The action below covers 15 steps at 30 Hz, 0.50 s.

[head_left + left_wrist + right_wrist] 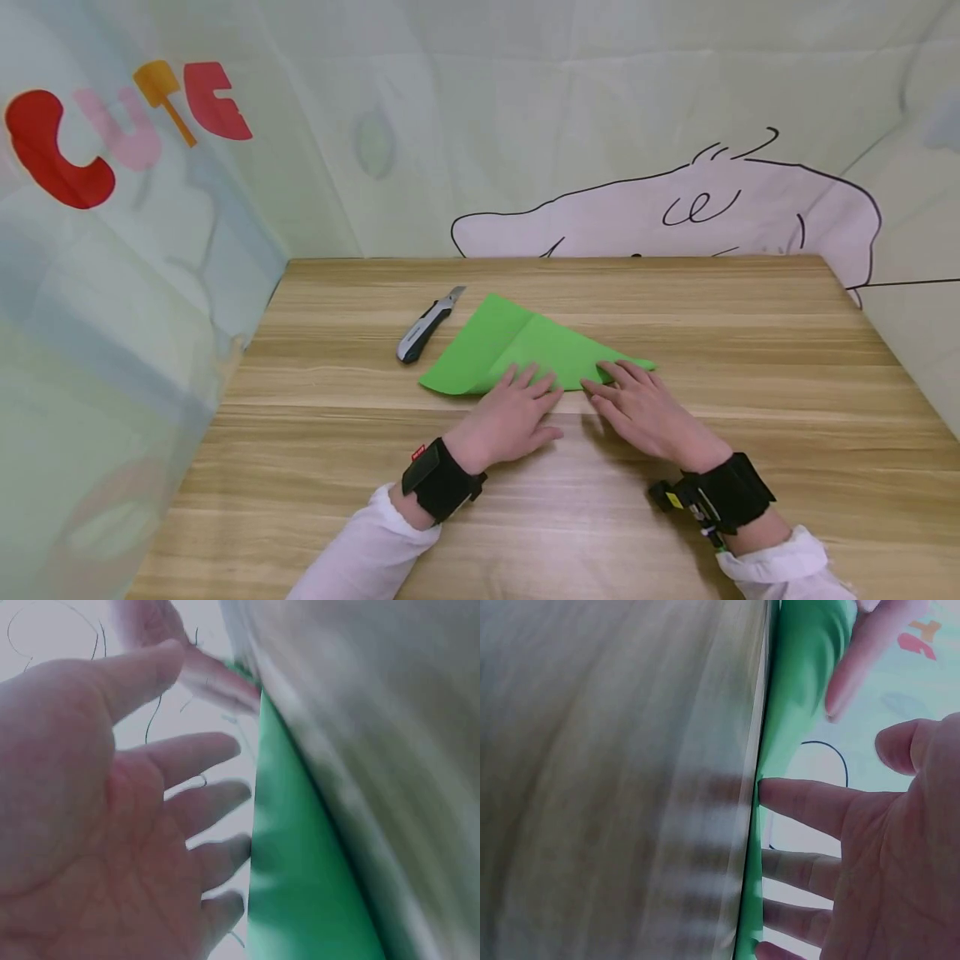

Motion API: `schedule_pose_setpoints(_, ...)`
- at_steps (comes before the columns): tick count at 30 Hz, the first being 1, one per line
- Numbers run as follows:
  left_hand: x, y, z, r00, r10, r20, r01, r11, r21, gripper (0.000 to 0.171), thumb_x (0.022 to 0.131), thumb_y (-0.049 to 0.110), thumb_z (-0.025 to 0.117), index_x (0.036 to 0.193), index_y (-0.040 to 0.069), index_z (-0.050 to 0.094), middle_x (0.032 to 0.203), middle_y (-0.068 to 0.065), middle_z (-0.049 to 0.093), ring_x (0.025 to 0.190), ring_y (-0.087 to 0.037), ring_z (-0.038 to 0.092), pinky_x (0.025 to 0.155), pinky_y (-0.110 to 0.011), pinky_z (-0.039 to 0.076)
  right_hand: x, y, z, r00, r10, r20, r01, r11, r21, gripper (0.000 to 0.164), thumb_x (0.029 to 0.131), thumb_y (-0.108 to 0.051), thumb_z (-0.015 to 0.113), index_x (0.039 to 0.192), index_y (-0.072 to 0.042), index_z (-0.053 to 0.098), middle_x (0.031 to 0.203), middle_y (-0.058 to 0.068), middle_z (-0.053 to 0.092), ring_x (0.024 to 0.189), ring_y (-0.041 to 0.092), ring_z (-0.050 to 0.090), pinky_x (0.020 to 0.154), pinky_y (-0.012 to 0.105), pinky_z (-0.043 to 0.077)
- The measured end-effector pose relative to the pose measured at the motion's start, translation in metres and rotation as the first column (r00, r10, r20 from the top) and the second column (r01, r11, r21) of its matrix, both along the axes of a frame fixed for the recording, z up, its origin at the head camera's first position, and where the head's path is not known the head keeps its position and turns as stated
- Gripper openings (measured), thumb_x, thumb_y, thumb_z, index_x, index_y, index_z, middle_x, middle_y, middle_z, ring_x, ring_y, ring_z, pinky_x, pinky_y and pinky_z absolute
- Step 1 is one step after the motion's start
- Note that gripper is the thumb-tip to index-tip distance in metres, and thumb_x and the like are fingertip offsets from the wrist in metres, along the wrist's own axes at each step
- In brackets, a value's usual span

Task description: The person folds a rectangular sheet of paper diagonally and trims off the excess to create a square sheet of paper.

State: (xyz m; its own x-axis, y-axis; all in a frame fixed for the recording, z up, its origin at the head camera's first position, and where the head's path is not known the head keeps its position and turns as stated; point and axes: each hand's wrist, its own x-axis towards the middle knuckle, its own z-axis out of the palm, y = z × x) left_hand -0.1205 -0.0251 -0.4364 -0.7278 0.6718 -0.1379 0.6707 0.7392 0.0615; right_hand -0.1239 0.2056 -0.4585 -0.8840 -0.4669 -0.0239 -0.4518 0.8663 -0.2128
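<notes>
A green sheet of paper (pixel 517 342), folded into a triangle with a crease across it, lies on the wooden table. Its near left part bulges up a little. My left hand (pixel 510 417) rests its spread fingertips on the near edge, left of the paper's right corner. At that right corner, my right hand (pixel 645 408) touches the paper with extended fingers. Both wrist views show straight fingers against the green sheet, and neither palm holds anything. Beside the paper's left side lies a utility knife (pixel 429 327) with its blade out.
The wooden table (pixel 315 475) runs back to a printed cloth backdrop (pixel 585 125) with a cartoon figure. Another cloth side (pixel 97 333) with coloured letters hangs along the left edge. The knife's exposed blade points away, close to the paper.
</notes>
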Motion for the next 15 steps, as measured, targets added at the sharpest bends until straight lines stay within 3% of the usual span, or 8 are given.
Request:
schedule_pose_setpoints(4,0.0032,0.0047,-0.0060,0.999,-0.021,0.044,0.022,0.999,-0.026,0.063,0.097,0.051,0.040,0.148,0.014,0.031,0.155,-0.003,0.027,0.145,-0.026,0.021,0.119,-0.043,0.021,0.0006,0.0001,0.0001,1.000,0.013,-0.015,-0.013,1.000,0.013,0.041,0.100,-0.029,0.037,0.135,-0.016,0.052,0.146,0.018,0.040,0.134,0.040,0.034,0.104,0.065,0.029)
schedule_pose_setpoints(15,0.0057,0.0043,-0.0081,0.997,0.029,0.072,-0.025,0.998,-0.055,0.063,0.098,0.046,0.040,0.148,0.009,0.029,0.155,-0.004,0.027,0.143,-0.022,0.028,0.115,-0.038,0.030,0.0008,-0.0001,0.0009,0.999,0.038,-0.038,-0.037,0.999,0.040,0.042,0.098,-0.032,0.043,0.135,-0.016,0.053,0.145,0.019,0.041,0.133,0.042,0.035,0.102,0.064,0.032)
